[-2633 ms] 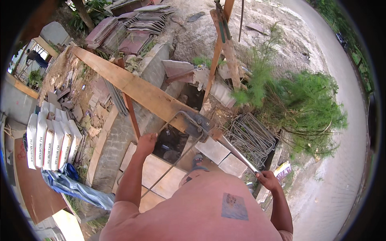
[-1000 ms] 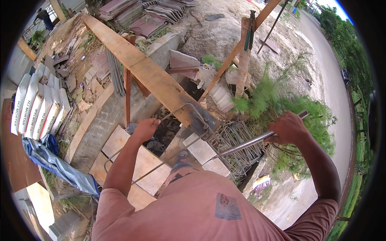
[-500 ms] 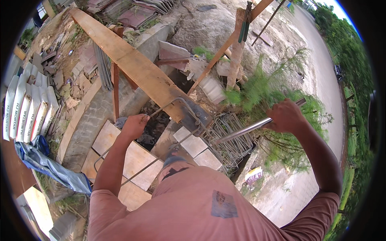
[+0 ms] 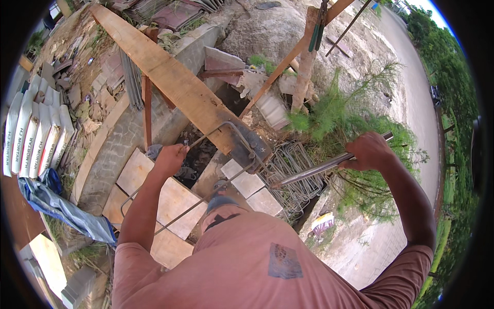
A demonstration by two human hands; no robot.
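Observation:
My left hand is closed around one end of a thin bent steel rod. The rod bends at the metal-plated end of a long wooden plank, and another length of it runs back toward my lower left. On the dark plate, small pins or studs stand beside the rod. My right hand grips the upper end of a shiny metal pipe, fingers wrapped round it. The pipe slants down and left, its lower end near the plate's edge. Below it lies a pile of bent steel stirrups.
Square tiles cover the ground by my legs. White bags are stacked at the left, above a blue-grey tarp. Green-handled cutters hang on a wooden post. A leafy branch spreads at the right.
The pipe's lower end has shifted slightly left and down, with my right hand moving a little to the right. My left hand keeps its hold on the rod.

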